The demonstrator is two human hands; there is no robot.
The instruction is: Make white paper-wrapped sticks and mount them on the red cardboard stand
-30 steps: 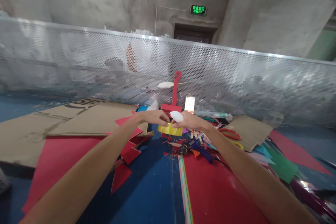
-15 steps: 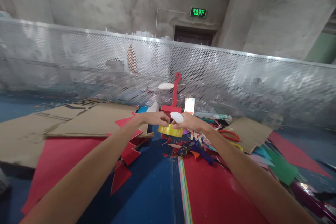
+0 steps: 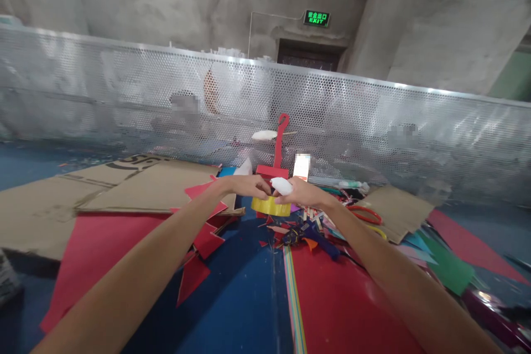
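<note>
A yellow, see-through ring that looks like a roll of tape (image 3: 271,207) is between my two hands, above the blue table. My left hand (image 3: 248,185) pinches its left side, fingertips at the upper edge. On the other side, my right hand (image 3: 305,192) is closed with its fingertips at the roll. A white, spindle-shaped piece (image 3: 281,185) sticks out at the right hand's fingers; how it is held is partly hidden. Just behind is a red upright construction (image 3: 279,146) with a hooked top; a similar white piece (image 3: 264,135) on a thin stick crosses it.
Cardboard sheets (image 3: 153,188) and red paper scraps (image 3: 193,279) lie on the left. A blue glue gun (image 3: 321,240), red-handled scissors (image 3: 365,214) and coloured paper pieces lie at right. Nearer stands a red sheet stack (image 3: 348,298). A perforated metal screen (image 3: 352,116) bounds the back.
The whole view has shifted slightly, so things appear a little to the right. Both hands keep nearly the same pose at the yellow roll.
</note>
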